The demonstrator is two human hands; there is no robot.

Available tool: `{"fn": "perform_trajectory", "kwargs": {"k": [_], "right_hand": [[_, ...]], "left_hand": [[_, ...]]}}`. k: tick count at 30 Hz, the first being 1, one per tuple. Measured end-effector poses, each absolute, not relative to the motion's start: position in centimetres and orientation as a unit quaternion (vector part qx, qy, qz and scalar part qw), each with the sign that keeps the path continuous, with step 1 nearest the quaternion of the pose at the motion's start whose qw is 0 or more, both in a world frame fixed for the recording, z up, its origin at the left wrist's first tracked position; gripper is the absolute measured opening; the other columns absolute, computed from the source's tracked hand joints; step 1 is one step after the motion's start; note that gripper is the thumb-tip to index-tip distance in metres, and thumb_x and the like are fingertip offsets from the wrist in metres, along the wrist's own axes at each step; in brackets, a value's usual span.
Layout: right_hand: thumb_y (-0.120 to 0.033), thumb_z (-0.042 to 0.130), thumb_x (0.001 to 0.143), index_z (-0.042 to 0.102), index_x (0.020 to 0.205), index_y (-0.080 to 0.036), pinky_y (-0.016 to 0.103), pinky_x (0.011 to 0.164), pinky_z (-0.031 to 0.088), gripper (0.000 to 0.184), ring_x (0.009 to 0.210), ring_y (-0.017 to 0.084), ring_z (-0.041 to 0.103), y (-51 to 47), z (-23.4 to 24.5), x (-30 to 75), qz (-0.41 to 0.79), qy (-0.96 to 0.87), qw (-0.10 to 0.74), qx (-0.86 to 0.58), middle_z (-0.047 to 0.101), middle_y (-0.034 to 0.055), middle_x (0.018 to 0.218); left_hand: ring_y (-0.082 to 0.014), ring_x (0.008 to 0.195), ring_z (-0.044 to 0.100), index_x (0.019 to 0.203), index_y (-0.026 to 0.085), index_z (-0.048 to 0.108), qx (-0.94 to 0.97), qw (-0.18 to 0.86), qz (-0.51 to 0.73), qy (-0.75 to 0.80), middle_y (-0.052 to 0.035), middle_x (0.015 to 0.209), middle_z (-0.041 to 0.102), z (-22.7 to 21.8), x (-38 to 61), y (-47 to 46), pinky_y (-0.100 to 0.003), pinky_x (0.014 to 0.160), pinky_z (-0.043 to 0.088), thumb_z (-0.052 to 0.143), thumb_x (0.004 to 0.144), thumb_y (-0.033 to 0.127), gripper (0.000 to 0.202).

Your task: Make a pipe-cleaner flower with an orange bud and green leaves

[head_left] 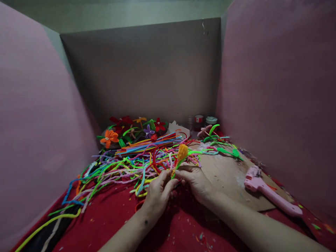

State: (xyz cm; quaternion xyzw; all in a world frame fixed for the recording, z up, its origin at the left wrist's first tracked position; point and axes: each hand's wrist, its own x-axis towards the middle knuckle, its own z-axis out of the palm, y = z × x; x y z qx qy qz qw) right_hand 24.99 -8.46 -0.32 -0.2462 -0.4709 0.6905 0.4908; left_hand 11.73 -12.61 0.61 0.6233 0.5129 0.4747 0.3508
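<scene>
Here, from my head camera, the yellow pipe-cleaner flower stands just above my hands, in front of the loose pipe-cleaner pile. It looks light, fuzzy and bendable, so its wire stem seems the place to grip. My left hand and right hand both pinch that stem, fingers nearly closed around it.

My bench wears a red cloth. The bud I hold is yellow-orange on a green stem. At twelve o'clock, the pipe cleaners run green, pink, blue, orange. At three o'clock, the glue gun is pink on brown cardboard.
</scene>
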Motion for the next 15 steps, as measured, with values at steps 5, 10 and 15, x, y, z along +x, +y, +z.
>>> {"fn": "perform_trajectory", "kwargs": {"k": [5,10,15], "right_hand": [[-0.028,0.064,0.072,0.065,0.067,-0.015,0.023,0.061,0.036,0.013,0.068,0.012,0.048,-8.98,0.03,24.90,0.637,-0.526,0.498,-0.265,0.056,-0.0012,0.069],[-0.030,0.059,0.076,0.062,0.064,-0.016,0.024,0.063,0.037,0.019,0.066,0.012,0.048,-8.95,-0.01,25.13,0.574,-0.613,0.479,-0.257,0.055,-0.0017,0.066],[-0.030,0.053,0.079,0.057,0.062,-0.017,0.026,0.067,0.040,0.021,0.064,0.013,0.052,-9.23,0.59,25.21,0.597,-0.613,0.458,-0.242,0.057,-0.0017,0.061]], "left_hand": [[-0.0127,0.062,0.053,0.078,0.021,0.059,0.688,0.193,0.449,0.537,0.0003,0.068,0.059,-0.08,11.64,-13.07,-0.022,0.062,0.038,0.049,0.082,0.029,0.014],[-0.0088,0.041,0.041,0.073,0.018,0.056,0.628,0.319,0.458,0.542,0.0050,0.048,0.045,0.00,11.88,-12.93,-0.020,0.043,0.032,0.043,0.084,0.036,0.025],[-0.0054,0.033,0.038,0.070,0.016,0.052,0.560,0.450,0.462,0.520,0.0059,0.046,0.047,0.57,11.96,-12.96,-0.017,0.036,0.028,0.048,0.082,0.038,0.026]]}}
